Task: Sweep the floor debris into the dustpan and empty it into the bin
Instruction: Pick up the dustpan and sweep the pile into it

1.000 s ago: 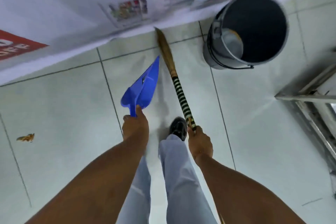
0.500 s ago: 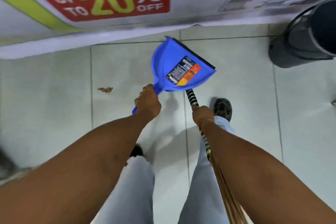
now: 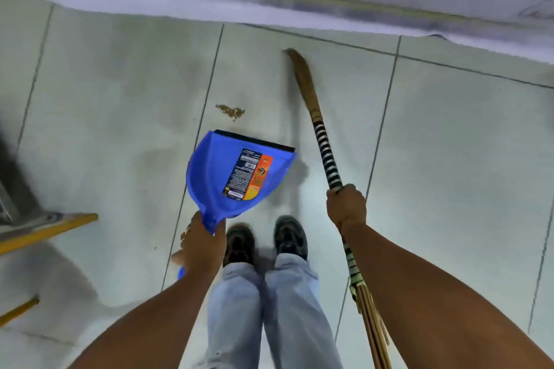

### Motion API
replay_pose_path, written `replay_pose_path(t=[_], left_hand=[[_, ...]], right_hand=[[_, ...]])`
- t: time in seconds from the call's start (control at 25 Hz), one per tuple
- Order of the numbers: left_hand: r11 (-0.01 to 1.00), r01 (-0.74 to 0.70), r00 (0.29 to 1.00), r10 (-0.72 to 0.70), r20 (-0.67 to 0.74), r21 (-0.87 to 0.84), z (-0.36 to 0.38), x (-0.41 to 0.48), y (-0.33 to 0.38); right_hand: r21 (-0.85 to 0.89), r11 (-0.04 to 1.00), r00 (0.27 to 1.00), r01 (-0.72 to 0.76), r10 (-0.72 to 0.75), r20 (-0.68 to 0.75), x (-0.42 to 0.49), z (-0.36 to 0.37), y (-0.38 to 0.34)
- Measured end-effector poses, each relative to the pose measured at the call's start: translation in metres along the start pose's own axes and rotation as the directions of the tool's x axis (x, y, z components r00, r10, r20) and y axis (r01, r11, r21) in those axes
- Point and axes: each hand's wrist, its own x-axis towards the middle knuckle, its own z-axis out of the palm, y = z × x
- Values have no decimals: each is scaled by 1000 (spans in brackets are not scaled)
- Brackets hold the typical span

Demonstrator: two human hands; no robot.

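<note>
**Setting the pan before the sweep**

Nearest the camera, the left hand (image 3: 201, 244) is wrapped around the handle of the blue dustpan (image 3: 236, 171), arm reaching forward and down, wrist tipped so the pan's open mouth faces the wall. The right hand (image 3: 346, 205) is clenched on the banded grip of the broom (image 3: 325, 153), arm extended to the right of the two shoes (image 3: 266, 238), the shaft slanting forward so its brush tip lies on the floor near the wall. The two hands are well apart.

The debris (image 3: 230, 111), a small brown scatter, lies just beyond the pan's dark front lip. The pan seems lifted off the tiles, though the pictures do not settle it. To do this step well, I judge the lip should be pressed flat against the floor (image 3: 120, 99) just short of the crumbs, then the brush brought around behind them and drawn back in short, light strokes. The bin is out of view.
</note>
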Motion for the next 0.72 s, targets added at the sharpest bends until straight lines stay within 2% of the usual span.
replay_pose_path(t=[0.12, 0.24, 0.36, 0.52, 0.64, 0.72], left_hand=[[991, 126, 992, -126, -9, 40, 47, 58, -20], [986, 152, 988, -153, 4, 65, 80, 108, -32], [994, 59, 998, -58, -9, 90, 99, 147, -44], [980, -34, 999, 39, -23, 194, 103, 200, -59], [953, -128, 989, 144, -39, 273, 100, 238, -71], [945, -139, 986, 159, -45, 295, 97, 260, -77]], right_hand=[[-107, 991, 995, 79, -71, 73, 25, 61, 15], [-265, 956, 984, 123, -83, 159, 46, 108, 36], [-348, 934, 993, 81, -47, 105, 69, 136, 49], [-461, 883, 995, 86, -97, 1, 101, 154, 40], [-540, 835, 990, 106, -140, -22, 126, 157, 30], [-597, 791, 981, 134, -189, -31, 139, 156, 26]])
